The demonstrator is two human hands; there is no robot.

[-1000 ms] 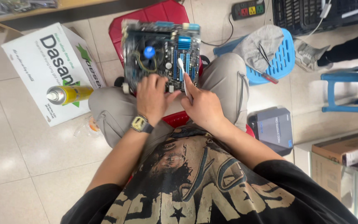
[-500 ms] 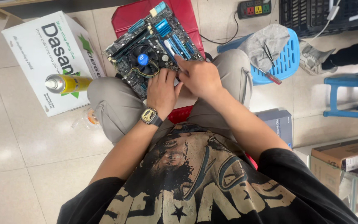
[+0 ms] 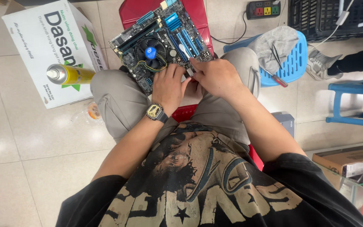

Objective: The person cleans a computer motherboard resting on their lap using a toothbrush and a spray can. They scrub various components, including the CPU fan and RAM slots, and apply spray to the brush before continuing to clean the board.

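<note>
Tiled floor, person seated on a red stool, circuit board resting across the knees, tilted, far end over a second red stool. Round cooler fan sits mid-board, blue slots toward the far right corner. Left hand lies flat on the board's near edge, fingers spread, gripping nothing. Right hand is curled at the near right corner, pinching a slim white-tipped tool that points onto the slots. Yellow spray can lies on a white carton at left. Blue basket with grey cloth and screwdriver at right, power strip beyond.
</note>
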